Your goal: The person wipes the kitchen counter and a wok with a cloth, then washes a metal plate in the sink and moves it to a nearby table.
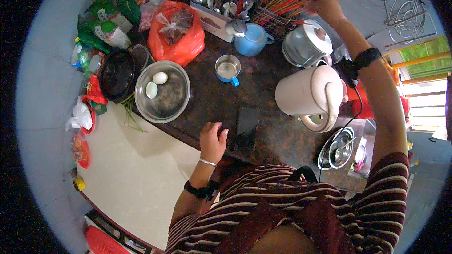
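My right hand (319,5) reaches to the back of the dark table, at the ends of a bundle of red and brown chopsticks (286,3) in a wire rack; whether its fingers grip any is not clear. My left hand (213,141) is empty, fingers apart, over the table's front edge beside a dark flat object (247,123). Ahead of it stands a metal cup with a blue handle (227,67). A steel bowl (162,107) to the left holds two eggs (156,84). On the right are a pale thermos jug (300,91) and a glass kettle (305,44).
A red plastic bag (176,49), a blue mug (251,40) and a utensil holder (212,23) line the back. A black lidded pot (118,74) stands left. Steel bowls (337,150) lie right, with a black cord (356,113) running over them.
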The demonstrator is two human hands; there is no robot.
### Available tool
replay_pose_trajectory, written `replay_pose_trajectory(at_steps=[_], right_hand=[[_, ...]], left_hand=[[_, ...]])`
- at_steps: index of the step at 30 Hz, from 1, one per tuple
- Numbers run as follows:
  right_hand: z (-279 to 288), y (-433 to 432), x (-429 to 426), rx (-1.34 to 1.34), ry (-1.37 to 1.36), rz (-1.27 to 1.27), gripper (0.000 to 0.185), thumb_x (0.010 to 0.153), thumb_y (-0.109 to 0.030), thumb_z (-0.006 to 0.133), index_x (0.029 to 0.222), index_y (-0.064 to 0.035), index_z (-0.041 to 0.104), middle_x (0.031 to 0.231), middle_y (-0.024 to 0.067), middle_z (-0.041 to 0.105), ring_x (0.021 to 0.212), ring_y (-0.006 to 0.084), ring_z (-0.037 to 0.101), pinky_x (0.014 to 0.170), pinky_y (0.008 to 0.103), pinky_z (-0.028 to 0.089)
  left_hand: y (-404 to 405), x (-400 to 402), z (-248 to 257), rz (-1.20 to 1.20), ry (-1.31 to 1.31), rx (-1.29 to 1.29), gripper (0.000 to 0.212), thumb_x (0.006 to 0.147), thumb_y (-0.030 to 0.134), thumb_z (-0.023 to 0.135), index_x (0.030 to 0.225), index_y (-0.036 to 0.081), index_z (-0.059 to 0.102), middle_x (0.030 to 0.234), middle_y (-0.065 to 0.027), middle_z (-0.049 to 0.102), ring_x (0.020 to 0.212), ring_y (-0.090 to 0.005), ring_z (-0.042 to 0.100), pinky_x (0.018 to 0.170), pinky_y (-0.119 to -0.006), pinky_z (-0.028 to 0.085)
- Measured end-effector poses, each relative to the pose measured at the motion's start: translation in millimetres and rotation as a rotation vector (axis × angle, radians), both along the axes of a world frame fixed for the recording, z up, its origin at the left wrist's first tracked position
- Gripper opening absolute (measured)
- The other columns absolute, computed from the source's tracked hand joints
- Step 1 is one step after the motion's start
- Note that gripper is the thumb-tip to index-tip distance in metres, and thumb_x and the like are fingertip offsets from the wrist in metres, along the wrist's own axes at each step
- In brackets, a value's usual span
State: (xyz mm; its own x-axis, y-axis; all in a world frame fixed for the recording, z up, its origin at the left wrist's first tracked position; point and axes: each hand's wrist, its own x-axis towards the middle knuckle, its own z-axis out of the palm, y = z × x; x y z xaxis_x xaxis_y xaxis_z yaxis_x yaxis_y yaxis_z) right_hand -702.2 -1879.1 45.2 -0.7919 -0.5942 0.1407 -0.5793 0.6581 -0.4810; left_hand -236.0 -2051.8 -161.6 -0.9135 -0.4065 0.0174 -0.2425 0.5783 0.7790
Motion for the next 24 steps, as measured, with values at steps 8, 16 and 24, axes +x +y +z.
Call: replay_pose_trajectory(at_steps=[8,16,24], right_hand=[[25,7,51,0.320,0.257,0.056,0.036,0.084,-0.008,0.067,0.120,-0.0024,0.065,0.097,0.0140,0.072,0.085,0.0196,0.070,0.072,0.0318,0.057],[95,188,169,0.190,0.253,-0.224,0.026,0.087,-0.022,0.071,0.105,-0.0040,0.072,0.091,0.0134,0.074,0.080,0.0190,0.071,0.074,0.0341,0.056],[30,365,285,0.293,0.085,-0.485,0.020,0.081,-0.022,0.073,0.077,-0.0028,0.070,0.069,0.0134,0.067,0.059,0.0224,0.065,0.057,0.0356,0.052]], left_hand=[[-14,-2,14,0.056,0.054,-0.051,0.019,0.086,0.013,0.068,0.100,0.000,0.064,0.092,-0.0156,0.064,0.085,-0.0317,0.064,0.076,-0.040,0.051],[1,-10,26,-0.022,0.154,-0.026,0.016,0.086,0.011,0.068,0.098,0.000,0.065,0.091,-0.0129,0.065,0.082,-0.0265,0.063,0.074,-0.037,0.050],[46,10,49,-0.121,0.060,0.011,0.021,0.091,0.018,0.067,0.103,0.001,0.068,0.095,-0.0083,0.067,0.080,-0.0180,0.063,0.073,-0.030,0.051]])
